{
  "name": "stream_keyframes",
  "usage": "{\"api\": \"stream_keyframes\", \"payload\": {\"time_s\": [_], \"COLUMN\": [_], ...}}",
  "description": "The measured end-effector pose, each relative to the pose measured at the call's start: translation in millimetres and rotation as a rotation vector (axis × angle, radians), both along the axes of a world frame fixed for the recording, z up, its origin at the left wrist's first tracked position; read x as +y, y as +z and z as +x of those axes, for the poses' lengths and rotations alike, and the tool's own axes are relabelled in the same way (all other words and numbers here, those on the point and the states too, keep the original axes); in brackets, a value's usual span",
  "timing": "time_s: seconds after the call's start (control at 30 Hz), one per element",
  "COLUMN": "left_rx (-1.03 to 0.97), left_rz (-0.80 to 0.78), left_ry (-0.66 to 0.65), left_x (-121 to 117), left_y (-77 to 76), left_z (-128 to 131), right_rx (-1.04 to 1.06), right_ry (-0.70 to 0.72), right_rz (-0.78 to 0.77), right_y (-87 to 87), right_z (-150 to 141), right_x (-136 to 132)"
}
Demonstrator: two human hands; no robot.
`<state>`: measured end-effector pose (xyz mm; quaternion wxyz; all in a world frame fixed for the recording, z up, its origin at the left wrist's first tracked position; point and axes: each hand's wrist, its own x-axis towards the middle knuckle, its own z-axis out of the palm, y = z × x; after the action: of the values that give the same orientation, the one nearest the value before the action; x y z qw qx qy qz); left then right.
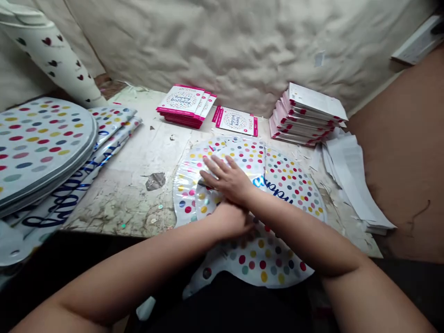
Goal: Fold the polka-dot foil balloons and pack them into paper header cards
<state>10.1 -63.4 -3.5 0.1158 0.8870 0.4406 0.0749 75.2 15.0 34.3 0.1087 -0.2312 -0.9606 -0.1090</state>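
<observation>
Polka-dot foil balloon is right under the spread-open right hand. Left hand's on its near part, can't tell if open.

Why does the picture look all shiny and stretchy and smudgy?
In the head view, light glares off the dotted foil under the hands, in white streaks beside the right hand; also in the head view, the heart-patterned cup looks stretched and slanted near the edge, probably from a wide lens; the left hand's fingers look smeared, and below the table it is very dark.
</observation>
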Motion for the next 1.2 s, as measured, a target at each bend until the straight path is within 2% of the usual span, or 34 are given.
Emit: {"api": "stream_keyframes", "payload": {"time_s": [0.1, 0.17, 0.27, 0.37, 0.47, 0.57, 0.67, 0.73, 0.83, 0.93, 1.03, 1.1, 1.2], "left_rx": [0.121, 0.177, 0.219, 0.241, 0.188, 0.128, 0.202, 0.208, 0.046, -0.183, -0.302, -0.361, -0.469], "left_rz": [-0.008, 0.014, 0.069, 0.154, 0.284, 0.415, 0.441, 0.466, 0.487, 0.349, 0.048, -0.132, -0.332], "left_ry": [0.019, 0.130, 0.249, 0.326, 0.314, 0.120, -0.085, -0.087, 0.010, 0.239, 0.481, 0.574, 0.646], "left_x": [-9, -14, -15, -5, 14, 36, 55, 61, 60, 50, 44, 44, 51], "left_y": [2.9, 3.2, 6.2, 15.3, 23.7, 26.0, 27.8, 30.9, 33.6, 28.4, 19.5, 15.5, 15.6], "left_z": [-48, -74, -100, -113, -120, -121, -119, -116, -115, -123, -131, -132, -130], "right_rx": [0.147, 0.205, 0.261, 0.314, 0.317, 0.283, 0.175, 0.048, -0.066, -0.085, -0.105, -0.111, -0.119], "right_ry": [-0.308, -0.409, -0.326, -0.250, -0.231, -0.251, -0.356, -0.466, -0.558, -0.555, -0.537, -0.530, -0.532], "right_rz": [-0.115, -0.218, -0.281, -0.322, -0.368, -0.365, -0.356, -0.344, -0.331, -0.341, -0.348, -0.343, -0.332], "right_y": [-28.7, -39.9, -50.2, -55.8, -54.8, -45.9, -32.8, -25.6, -20.2, -19.6, -19.6, -19.1, -18.5], "right_z": [10, 21, 32, 39, 46, 46, 32, 17, -2, -7, -5, -3, -2], "right_x": [-8, -17, -29, -35, -34, -33, -34, -33, -30, -28, -28, -29, -29]}}
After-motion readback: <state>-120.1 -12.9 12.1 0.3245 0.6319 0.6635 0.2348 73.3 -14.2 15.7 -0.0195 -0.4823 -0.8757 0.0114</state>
